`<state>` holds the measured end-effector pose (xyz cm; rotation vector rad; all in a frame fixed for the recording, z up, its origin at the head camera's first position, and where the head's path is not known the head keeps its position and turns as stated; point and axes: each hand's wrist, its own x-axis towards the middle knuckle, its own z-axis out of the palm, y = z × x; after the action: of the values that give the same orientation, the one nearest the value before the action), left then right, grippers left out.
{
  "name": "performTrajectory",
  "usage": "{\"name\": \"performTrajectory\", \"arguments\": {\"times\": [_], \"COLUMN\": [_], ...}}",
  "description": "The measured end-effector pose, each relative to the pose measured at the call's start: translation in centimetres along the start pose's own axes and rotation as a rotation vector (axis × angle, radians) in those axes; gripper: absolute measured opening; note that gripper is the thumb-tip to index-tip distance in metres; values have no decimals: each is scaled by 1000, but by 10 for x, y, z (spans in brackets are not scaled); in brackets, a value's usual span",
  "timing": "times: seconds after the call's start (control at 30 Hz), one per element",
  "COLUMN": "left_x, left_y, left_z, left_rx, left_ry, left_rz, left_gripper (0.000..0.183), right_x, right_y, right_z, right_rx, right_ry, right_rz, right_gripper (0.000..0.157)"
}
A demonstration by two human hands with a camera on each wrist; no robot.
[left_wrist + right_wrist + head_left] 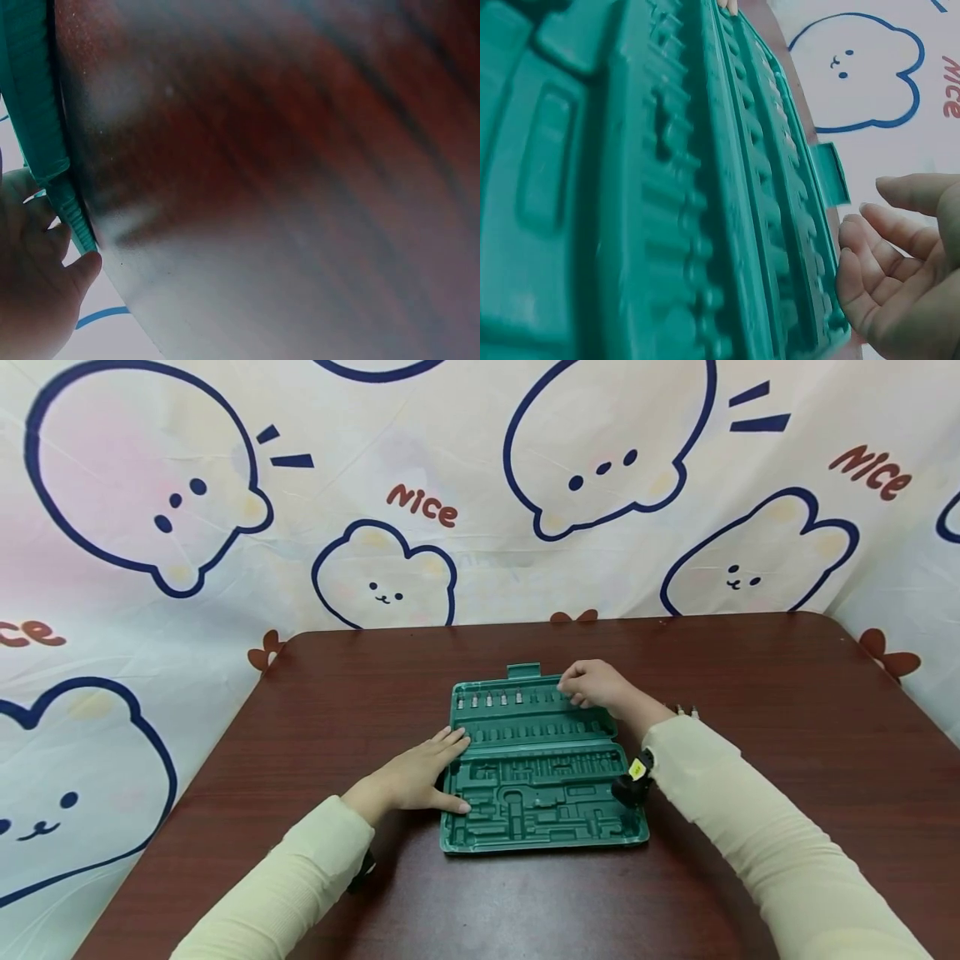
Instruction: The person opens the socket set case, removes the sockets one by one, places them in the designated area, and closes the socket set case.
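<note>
Pale sleeves [757, 835] — green case [543, 748], unfolded, apparently plastic

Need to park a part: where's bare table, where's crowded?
Bare table: left of the case, between the left hand and the far-left corner; in front of the case, between the sleeves; right of the right sleeve, to the edge.
Crowded: the case's back right, by the right hand, and just behind the right sleeve, where bits show.
</note>
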<state>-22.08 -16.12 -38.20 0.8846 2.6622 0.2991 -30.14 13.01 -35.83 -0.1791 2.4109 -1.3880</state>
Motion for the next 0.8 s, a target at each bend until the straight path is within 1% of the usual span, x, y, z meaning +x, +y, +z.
{"name": "performTrajectory", "arguments": {"times": [0.23,0.47,0.7,0.8], "left_x": [0,1,1,1], "left_y": [0,0,0,0], "left_z": [0,1,0,0], "left_rx": [-12,-15,-23,-24], "left_ry": [3,6,3,0], "left_rz": [-2,1,-2,-4], "left_gripper": [94,95,95,95], "right_x": [14,30,39,41], "right_y": [-13,-15,-19,-22], "right_z": [17,33,40,41], "right_rx": [-2,14,-10,-34], "right_ry": [-32,-59,-31,-40], "right_rz": [-19,-8,32,37], "right_gripper": [22,21,24,25]}}
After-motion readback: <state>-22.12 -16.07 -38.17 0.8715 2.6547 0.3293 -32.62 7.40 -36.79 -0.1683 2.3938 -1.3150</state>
